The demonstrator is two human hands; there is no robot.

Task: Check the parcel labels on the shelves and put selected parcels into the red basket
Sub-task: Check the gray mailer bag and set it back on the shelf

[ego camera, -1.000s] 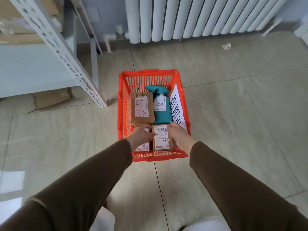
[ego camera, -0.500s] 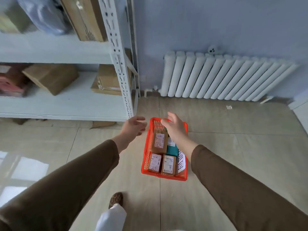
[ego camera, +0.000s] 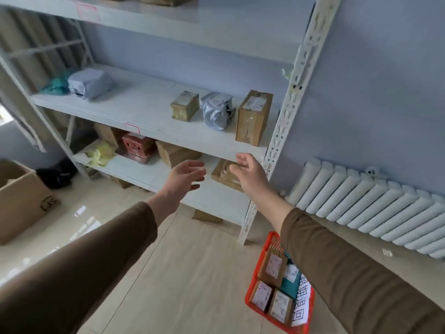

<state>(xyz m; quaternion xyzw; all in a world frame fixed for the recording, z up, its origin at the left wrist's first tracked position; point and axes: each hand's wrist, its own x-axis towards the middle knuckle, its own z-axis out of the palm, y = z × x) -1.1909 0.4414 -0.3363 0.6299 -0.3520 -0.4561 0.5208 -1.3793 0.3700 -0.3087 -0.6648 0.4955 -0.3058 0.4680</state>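
Left hand [ego camera: 185,174]: raised in front of the rack [ego camera: 284,131], fingers loosely spread, holding nothing.
Right hand [ego camera: 248,173]: raised just left of the rack's front post, fingers relaxed and apart, holding nothing.
Basket [ego camera: 269,247]: red, on the floor right of the rack's post, partly hidden by the right sleeve.
Basket contents: three brown labelled parcels [ego camera: 273,266], a teal bag [ego camera: 290,284], a white printed sheet.
Middle shelf of rack: small box [ego camera: 184,106], grey bag [ego camera: 216,109], tall box [ego camera: 252,118] at the right end; grey bundle [ego camera: 90,83] at the left.
Lower shelf of rack: flat wrapped parcel [ego camera: 225,175] behind the right hand, contact unclear.
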